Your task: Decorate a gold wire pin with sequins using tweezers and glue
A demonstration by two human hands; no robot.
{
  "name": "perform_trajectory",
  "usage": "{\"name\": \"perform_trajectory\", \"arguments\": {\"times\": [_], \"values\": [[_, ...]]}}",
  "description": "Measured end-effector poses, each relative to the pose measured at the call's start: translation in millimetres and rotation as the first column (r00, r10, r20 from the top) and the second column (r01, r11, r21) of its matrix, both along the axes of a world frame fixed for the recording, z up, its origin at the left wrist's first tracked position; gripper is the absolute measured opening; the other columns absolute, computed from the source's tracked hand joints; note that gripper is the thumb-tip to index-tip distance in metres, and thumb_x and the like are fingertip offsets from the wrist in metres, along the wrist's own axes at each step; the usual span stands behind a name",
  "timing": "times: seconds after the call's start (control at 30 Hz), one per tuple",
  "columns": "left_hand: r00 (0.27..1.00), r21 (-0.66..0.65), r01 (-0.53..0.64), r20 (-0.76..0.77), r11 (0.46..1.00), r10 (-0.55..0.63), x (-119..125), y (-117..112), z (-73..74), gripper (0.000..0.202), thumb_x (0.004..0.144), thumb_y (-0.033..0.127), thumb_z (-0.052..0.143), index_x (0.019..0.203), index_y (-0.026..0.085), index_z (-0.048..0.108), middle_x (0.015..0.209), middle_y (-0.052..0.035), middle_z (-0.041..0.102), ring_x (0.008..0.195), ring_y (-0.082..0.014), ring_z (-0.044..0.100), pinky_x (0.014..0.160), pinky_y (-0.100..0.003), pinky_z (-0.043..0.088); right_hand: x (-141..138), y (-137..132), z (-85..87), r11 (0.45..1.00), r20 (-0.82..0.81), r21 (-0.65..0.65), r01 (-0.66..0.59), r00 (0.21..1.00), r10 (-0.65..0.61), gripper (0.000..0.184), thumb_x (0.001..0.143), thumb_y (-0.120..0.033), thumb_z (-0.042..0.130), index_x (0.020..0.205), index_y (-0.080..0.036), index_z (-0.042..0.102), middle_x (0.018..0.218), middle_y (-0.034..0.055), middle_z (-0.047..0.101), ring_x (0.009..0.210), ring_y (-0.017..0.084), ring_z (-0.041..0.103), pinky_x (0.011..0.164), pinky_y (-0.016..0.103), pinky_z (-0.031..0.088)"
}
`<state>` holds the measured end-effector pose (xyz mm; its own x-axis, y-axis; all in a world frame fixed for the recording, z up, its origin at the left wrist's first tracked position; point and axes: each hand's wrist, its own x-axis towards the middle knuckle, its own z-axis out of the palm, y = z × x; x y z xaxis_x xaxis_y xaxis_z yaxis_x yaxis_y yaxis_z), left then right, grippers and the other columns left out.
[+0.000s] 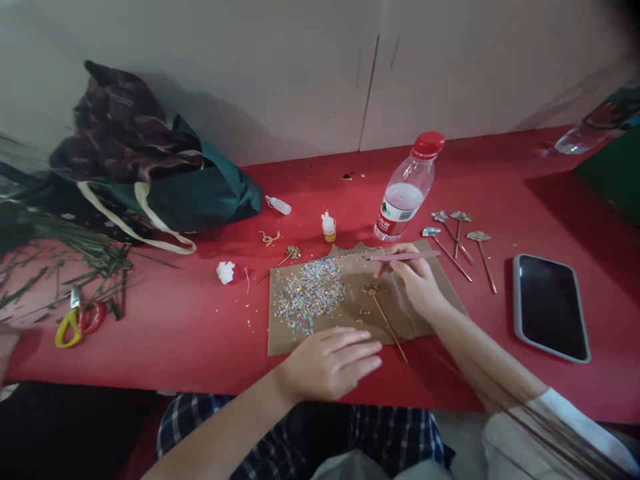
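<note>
My right hand (413, 277) pinches a slim pink pen-like tool (413, 256) above the right part of a brown cardboard sheet (280, 343). Its thin tip points left. Below it, a gold stick with a fan-shaped, chip-covered head (385, 313) lies on the sheet, its lower end past the near edge. Many small shiny, multicoloured chips (313, 293) are heaped on the left half. My left hand (333, 363) hovers over the sheet's near edge, palm down, fingers stretched out and holding nothing. Whether it touches the sheet is unclear.
A water bottle (405, 190), small glue bottle (329, 228) and white tube (279, 205) are behind the sheet. Several decorated gold sticks (483, 250) and a phone (551, 308) lie right. Scissors (75, 320), cut green stems (100, 253), crumpled tissue (225, 272) and a green bag (215, 190) are left.
</note>
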<state>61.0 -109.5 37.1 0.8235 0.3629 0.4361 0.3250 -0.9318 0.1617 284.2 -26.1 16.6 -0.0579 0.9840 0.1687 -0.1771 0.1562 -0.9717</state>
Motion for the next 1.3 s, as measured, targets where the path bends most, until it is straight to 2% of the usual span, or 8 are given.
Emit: {"name": "perform_trajectory", "arguments": {"times": [0.1, 0.2, 0.33, 0.5, 0.6, 0.87, 1.17, 1.3], "values": [[0.986, 0.050, 0.161, 0.026, 0.986, -0.163, 36, 18, -9.6, 0.030, 0.092, 0.026, 0.043, 0.115, 0.018, 0.060, 0.121, 0.0014, 0.064, 0.111, -0.0121, 0.059, 0.095, -0.026, 0.050, -3, 9, 4.4, 0.993, -0.036, -0.099, -0.059, 0.998, 0.056, 0.010, 0.084, -0.027, 0.054, 0.086, -0.021, 0.047, 0.069, -0.0027, 0.063, 0.054, 0.011, 0.058, 0.055, 0.026, 0.046], [0.978, 0.117, 0.192, 0.065, 0.974, -0.200, 53, 30, -17.7, 0.028, 0.091, 0.025, 0.045, 0.112, 0.018, 0.062, 0.114, 0.0011, 0.068, 0.101, -0.0128, 0.064, 0.086, -0.025, 0.054, -6, 13, 8.1, 0.985, -0.005, -0.148, -0.085, 0.996, 0.085, 0.013, 0.085, -0.030, 0.056, 0.085, -0.020, 0.047, 0.068, -0.0026, 0.062, 0.051, 0.011, 0.057, 0.052, 0.025, 0.045], [0.984, 0.068, 0.130, 0.113, 0.989, -0.137, 48, 33, -17.9, 0.030, 0.092, 0.026, 0.041, 0.107, 0.015, 0.064, 0.112, -0.0017, 0.069, 0.101, -0.0152, 0.064, 0.087, -0.030, 0.054, -4, 13, 3.1, 0.994, 0.263, -0.108, 0.002, 0.965, 0.027, 0.017, 0.086, -0.032, 0.056, 0.079, -0.020, 0.047, 0.059, -0.0045, 0.057, 0.052, 0.010, 0.056, 0.050, 0.024, 0.042], [0.999, 0.027, 0.021, -0.034, 0.999, -0.020, 39, 26, -19.4, 0.033, 0.089, 0.028, 0.045, 0.113, 0.014, 0.062, 0.120, -0.0053, 0.064, 0.112, -0.0201, 0.059, 0.099, -0.037, 0.048, 9, 12, -8.0, 0.997, 0.615, 0.054, -0.063, 0.788, 0.017, 0.012, 0.086, -0.033, 0.059, 0.093, -0.023, 0.061, 0.086, 0.0004, 0.067, 0.076, 0.015, 0.063, 0.066, 0.028, 0.048], [0.996, 0.008, -0.039, -0.078, 0.999, 0.040, 42, 22, -25.8, 0.034, 0.089, 0.029, 0.047, 0.116, 0.014, 0.061, 0.125, -0.0055, 0.061, 0.118, -0.0208, 0.054, 0.105, -0.038, 0.042, 13, 11, -13.0, 0.993, 0.714, 0.114, -0.043, 0.698, -0.052, 0.010, 0.085, -0.036, 0.061, 0.089, -0.028, 0.066, 0.087, -0.0009, 0.069, 0.079, 0.017, 0.063, 0.070, 0.032, 0.049], [0.976, -0.063, -0.036, -0.217, 0.997, 0.022, 46, 24, -34.8, 0.050, 0.095, 0.046, 0.035, 0.127, 0.012, 0.054, 0.134, -0.0056, 0.054, 0.126, -0.0216, 0.047, 0.109, -0.037, 0.036, 6, 12, -22.6, 0.977, 0.769, 0.179, -0.113, 0.636, -0.067, 0.015, 0.087, -0.034, 0.055, 0.079, -0.025, 0.063, 0.076, 0.0006, 0.069, 0.073, 0.019, 0.060, 0.066, 0.033, 0.048], [0.979, -0.070, -0.141, -0.156, 0.988, 0.129, 45, 25, -30.3, 0.037, 0.092, 0.036, 0.047, 0.119, 0.014, 0.059, 0.121, -0.0048, 0.062, 0.117, -0.0194, 0.054, 0.109, -0.034, 0.037, 5, 14, -20.5, 0.970, 0.782, 0.165, -0.176, 0.623, -0.020, 0.014, 0.088, -0.028, 0.052, 0.080, -0.024, 0.062, 0.076, -0.0019, 0.069, 0.070, 0.017, 0.061, 0.073, 0.035, 0.044], [0.983, -0.065, -0.098, -0.164, 0.993, 0.086, 46, 20, -32.3, 0.038, 0.090, 0.027, 0.051, 0.127, 0.019, 0.053, 0.129, -0.0036, 0.057, 0.122, -0.0195, 0.050, 0.108, -0.034, 0.039, 5, 14, -19.2, 0.968, 0.786, 0.161, -0.192, 0.618, -0.008, 0.014, 0.088, -0.027, 0.051, 0.080, -0.025, 0.061, 0.075, -0.0021, 0.069, 0.069, 0.017, 0.061, 0.072, 0.035, 0.043]]}}
